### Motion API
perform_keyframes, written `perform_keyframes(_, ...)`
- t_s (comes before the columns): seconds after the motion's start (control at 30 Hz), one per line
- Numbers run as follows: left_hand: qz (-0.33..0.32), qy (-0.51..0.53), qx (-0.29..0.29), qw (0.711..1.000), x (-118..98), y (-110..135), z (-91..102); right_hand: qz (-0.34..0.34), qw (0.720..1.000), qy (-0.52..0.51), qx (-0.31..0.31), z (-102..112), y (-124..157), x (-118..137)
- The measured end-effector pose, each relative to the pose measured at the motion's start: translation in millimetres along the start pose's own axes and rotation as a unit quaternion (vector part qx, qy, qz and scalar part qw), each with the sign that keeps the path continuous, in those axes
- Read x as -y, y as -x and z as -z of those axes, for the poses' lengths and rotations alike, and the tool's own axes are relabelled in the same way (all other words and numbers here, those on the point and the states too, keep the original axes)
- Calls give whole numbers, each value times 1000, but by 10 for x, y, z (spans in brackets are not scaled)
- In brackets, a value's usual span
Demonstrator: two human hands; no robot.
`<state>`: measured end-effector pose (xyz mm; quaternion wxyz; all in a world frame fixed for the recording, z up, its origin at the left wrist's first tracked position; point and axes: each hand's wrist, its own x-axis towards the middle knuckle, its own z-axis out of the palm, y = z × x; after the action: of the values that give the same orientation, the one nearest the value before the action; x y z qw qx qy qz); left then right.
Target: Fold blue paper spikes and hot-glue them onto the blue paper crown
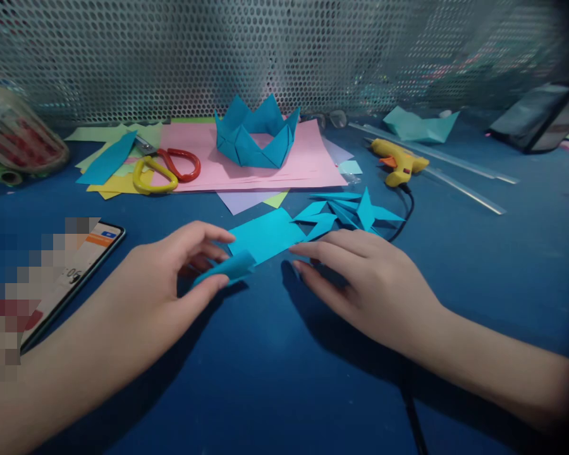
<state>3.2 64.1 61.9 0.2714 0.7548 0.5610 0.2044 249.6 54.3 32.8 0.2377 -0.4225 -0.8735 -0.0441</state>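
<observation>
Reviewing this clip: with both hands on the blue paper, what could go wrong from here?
1. The left hand curls up the blue paper's near edge while the right hand pins the other side; the fold could land crooked.
2. The folded blue pieces lie just past the right hand and could get knocked.
3. The glue gun's cord runs nearby and might snag.

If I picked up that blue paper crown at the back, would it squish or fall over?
The blue paper crown is folded from thin sheets, so it would probably feel very light and squash if squeezed. Its wide, open ring sits flat on the pink paper, so it likely won't tip or roll. A push would probably slide it easily.
</observation>
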Motion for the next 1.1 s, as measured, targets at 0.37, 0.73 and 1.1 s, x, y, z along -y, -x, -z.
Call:
perform_keyframes(0.37, 87, 252, 163, 950, -133, 74, -114, -187, 833, -504, 133, 11, -27, 249)
perform_keyframes(0.73, 116, 218, 126, 961, -87, 9, -93, -258, 784, -545, 148, 19, -94, 258)
perform_keyframes(1.1, 105, 165, 132, 972, -92, 61, -130, -236, 817, -494, 181, -34, -27, 255)
